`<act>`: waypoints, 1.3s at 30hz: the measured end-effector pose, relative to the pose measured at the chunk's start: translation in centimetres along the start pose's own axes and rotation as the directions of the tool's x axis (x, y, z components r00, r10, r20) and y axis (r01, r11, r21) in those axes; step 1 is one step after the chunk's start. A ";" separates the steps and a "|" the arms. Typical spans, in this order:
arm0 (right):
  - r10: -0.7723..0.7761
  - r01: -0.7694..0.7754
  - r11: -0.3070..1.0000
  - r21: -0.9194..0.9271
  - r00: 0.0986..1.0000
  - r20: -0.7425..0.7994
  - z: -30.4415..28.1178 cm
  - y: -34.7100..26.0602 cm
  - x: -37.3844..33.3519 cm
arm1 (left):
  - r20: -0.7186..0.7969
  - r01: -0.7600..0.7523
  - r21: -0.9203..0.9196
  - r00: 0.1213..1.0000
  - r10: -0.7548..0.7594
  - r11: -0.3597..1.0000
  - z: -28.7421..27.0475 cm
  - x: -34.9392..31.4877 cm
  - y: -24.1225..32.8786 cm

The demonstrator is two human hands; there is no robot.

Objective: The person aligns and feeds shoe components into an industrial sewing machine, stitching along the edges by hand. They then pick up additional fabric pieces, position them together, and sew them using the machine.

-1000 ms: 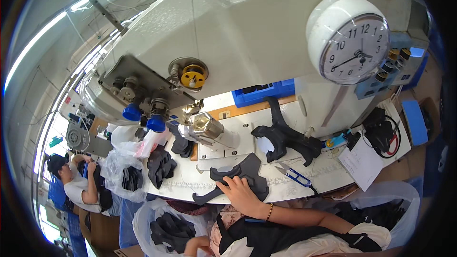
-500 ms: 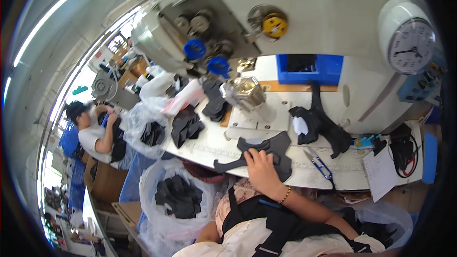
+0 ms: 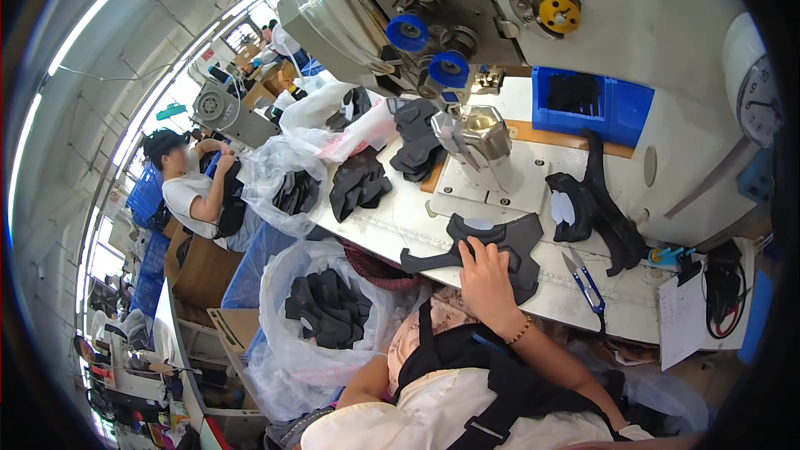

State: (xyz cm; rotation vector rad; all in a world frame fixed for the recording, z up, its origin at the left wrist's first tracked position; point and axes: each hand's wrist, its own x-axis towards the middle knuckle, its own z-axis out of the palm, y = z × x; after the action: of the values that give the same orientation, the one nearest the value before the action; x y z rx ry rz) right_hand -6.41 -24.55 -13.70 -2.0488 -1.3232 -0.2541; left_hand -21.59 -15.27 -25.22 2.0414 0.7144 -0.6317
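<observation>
My right hand (image 3: pixel 488 285) lies on a dark grey, irregular cut piece (image 3: pixel 523 255) near the front edge of the white sewing machine table (image 3: pixel 400 237). Its fingers are stretched out and touch the piece, which has a long narrow arm reaching left. Only part of my left arm (image 3: pixel 367 381) shows, at the lower edge beside a plastic bag; the left hand is hidden. To the right of the piece lie blue-handled thread snips (image 3: pixel 587 287). Beyond them sits a black shaped part (image 3: pixel 596 208) with a white patch.
A sewing machine head (image 3: pixel 417 17) overhangs the table, above a metal post (image 3: pixel 479 142). Stacks of dark pieces (image 3: pixel 360 185) lie to the left. A clear bag of dark pieces (image 3: pixel 329 308) stands below the table edge. Further left a person (image 3: pixel 200 192) sits working.
The whole view has shifted, so the table and machine appear further right and the clock is partly cut off. My right hand stays on the dark piece.
</observation>
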 end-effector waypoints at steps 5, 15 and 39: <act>-0.006 0.006 0.999 0.046 1.000 -0.019 -0.7 0.2 -0.1 | -0.038 -0.107 0.128 0.993 0.112 0.986 -1.7 2.5 1.7; 0.030 -0.032 0.999 -0.040 0.999 -0.037 -0.7 -1.1 1.1 | 0.037 -0.344 0.367 0.934 0.356 0.864 -5.3 5.7 1.4; -0.076 0.001 0.895 -0.446 0.986 -0.149 1.9 -1.1 2.9 | -0.165 -0.697 0.378 0.597 0.785 0.610 -25.2 0.0 11.8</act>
State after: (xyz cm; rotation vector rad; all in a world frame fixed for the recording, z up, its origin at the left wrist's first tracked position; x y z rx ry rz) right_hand -6.42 -20.97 -13.20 -2.3129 -1.2902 -0.7911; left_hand -9.27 0.63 -6.00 2.4681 -0.1493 0.1242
